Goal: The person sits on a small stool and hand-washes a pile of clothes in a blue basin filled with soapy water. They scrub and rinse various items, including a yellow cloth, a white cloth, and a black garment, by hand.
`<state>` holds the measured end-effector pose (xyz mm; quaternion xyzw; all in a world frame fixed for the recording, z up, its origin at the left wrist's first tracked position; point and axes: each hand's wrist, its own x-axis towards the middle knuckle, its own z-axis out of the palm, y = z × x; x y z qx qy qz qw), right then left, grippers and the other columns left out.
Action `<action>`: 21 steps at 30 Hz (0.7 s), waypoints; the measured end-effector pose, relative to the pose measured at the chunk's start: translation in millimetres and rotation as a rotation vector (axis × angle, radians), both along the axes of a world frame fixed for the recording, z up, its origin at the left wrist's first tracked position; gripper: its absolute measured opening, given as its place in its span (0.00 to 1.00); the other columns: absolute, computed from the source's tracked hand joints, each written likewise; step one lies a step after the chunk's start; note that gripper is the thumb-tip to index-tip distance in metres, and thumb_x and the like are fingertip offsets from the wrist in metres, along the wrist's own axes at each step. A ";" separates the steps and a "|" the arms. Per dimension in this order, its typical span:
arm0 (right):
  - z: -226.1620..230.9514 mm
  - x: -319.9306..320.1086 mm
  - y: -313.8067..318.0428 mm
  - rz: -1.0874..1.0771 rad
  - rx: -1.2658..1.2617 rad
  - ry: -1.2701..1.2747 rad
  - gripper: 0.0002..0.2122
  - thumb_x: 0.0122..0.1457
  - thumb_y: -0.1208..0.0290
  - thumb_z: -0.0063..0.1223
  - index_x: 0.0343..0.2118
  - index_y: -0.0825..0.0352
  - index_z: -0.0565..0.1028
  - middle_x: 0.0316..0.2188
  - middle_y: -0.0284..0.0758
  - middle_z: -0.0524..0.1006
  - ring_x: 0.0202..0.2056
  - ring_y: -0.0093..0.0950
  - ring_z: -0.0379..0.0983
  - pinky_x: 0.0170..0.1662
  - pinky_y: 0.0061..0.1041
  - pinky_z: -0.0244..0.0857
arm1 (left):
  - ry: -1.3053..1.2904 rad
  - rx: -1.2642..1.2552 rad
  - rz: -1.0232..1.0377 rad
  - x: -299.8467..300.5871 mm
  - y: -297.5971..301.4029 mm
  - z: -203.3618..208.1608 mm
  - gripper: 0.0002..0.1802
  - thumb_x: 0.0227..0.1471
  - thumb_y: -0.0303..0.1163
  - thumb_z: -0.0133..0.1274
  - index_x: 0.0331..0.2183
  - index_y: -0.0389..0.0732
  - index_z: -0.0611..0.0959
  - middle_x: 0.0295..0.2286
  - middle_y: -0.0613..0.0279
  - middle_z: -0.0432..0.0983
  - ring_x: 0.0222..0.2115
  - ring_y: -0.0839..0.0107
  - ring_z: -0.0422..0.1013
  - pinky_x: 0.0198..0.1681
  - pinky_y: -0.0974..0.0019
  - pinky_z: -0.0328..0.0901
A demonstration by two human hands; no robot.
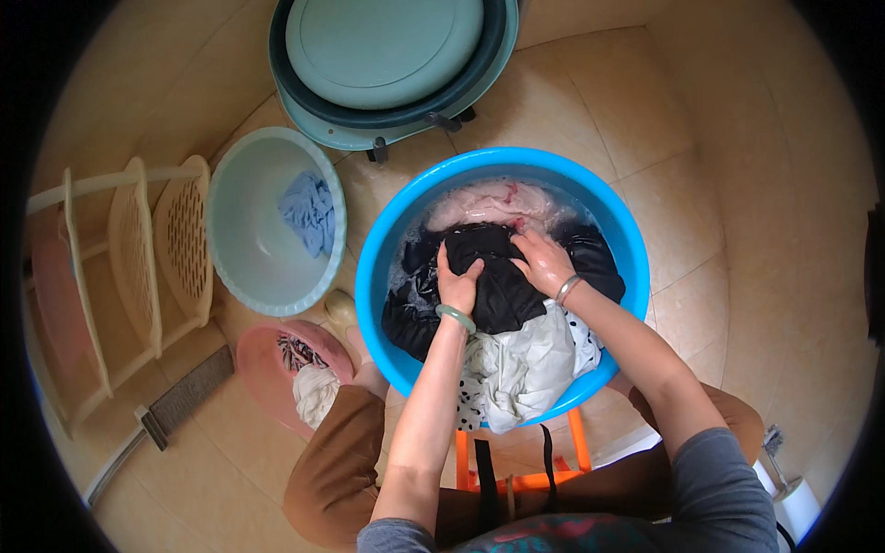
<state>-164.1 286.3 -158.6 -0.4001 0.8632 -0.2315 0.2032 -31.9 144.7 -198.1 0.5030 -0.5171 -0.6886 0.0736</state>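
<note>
In front of me stands a large blue tub [371, 240] holding sudsy water and wet clothes. Both hands grip a black garment [505, 293] near the middle of it. My left hand [458, 284], with a green bangle at the wrist, pinches the cloth's left side. My right hand [544, 265], wearing a silvery bangle, has its fingers closed on the upper right part; some fingertips are hidden. Beyond them a pink garment [489, 205] lies in the suds. A white garment [530, 364] and a black-dotted white cloth [471, 404] drape toward the near rim.
An orange stool [579, 442] stands at the tub's near side. Leftward are a pale green basin [218, 230] with a blue cloth [309, 212], a pink basin [260, 361] with cloths, a plastic rack [135, 244] and a long-handled brush [192, 389]. Teal basins [387, 55] lean behind.
</note>
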 end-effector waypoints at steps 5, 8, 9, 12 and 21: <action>-36.9 -18.5 -8.9 -0.201 0.368 -0.172 0.12 0.52 0.68 0.58 0.39 0.66 0.76 0.35 0.47 0.78 0.39 0.46 0.76 0.41 0.40 0.70 | -0.088 -0.122 -0.127 -29.9 3.1 -3.8 0.27 0.45 0.17 0.54 0.50 0.35 0.74 0.40 0.57 0.76 0.41 0.67 0.72 0.47 0.68 0.66; -21.1 -5.8 -36.6 -0.276 0.316 -0.237 0.11 0.52 0.67 0.58 0.36 0.67 0.77 0.33 0.48 0.78 0.38 0.47 0.75 0.41 0.41 0.70 | -0.041 0.025 -0.044 -3.4 -16.4 -30.4 0.19 0.52 0.26 0.55 0.47 0.36 0.76 0.42 0.59 0.76 0.40 0.70 0.72 0.47 0.67 0.66; -18.3 5.5 -24.2 -0.236 0.088 -0.116 0.11 0.52 0.65 0.59 0.35 0.66 0.77 0.33 0.46 0.77 0.37 0.47 0.74 0.39 0.41 0.69 | 0.041 0.228 0.052 -5.4 -15.4 -19.6 0.20 0.53 0.29 0.56 0.48 0.36 0.75 0.42 0.59 0.76 0.41 0.69 0.72 0.47 0.66 0.66; 63.2 27.8 -15.4 -0.116 -0.299 -0.033 0.08 0.52 0.64 0.59 0.29 0.63 0.76 0.28 0.36 0.69 0.33 0.37 0.70 0.34 0.33 0.67 | 0.357 0.776 0.098 -15.9 -16.8 41.0 0.29 0.57 0.44 0.55 0.53 0.38 0.69 0.49 0.61 0.71 0.47 0.69 0.70 0.50 0.65 0.66; 173.7 91.3 -40.3 0.258 -0.444 0.135 0.11 0.48 0.55 0.58 0.27 0.56 0.73 0.34 0.29 0.70 0.35 0.27 0.65 0.32 0.27 0.57 | 0.612 0.833 0.028 -21.5 4.1 140.4 0.24 0.59 0.36 0.49 0.57 0.50 0.68 0.47 0.60 0.70 0.40 0.70 0.68 0.46 0.70 0.64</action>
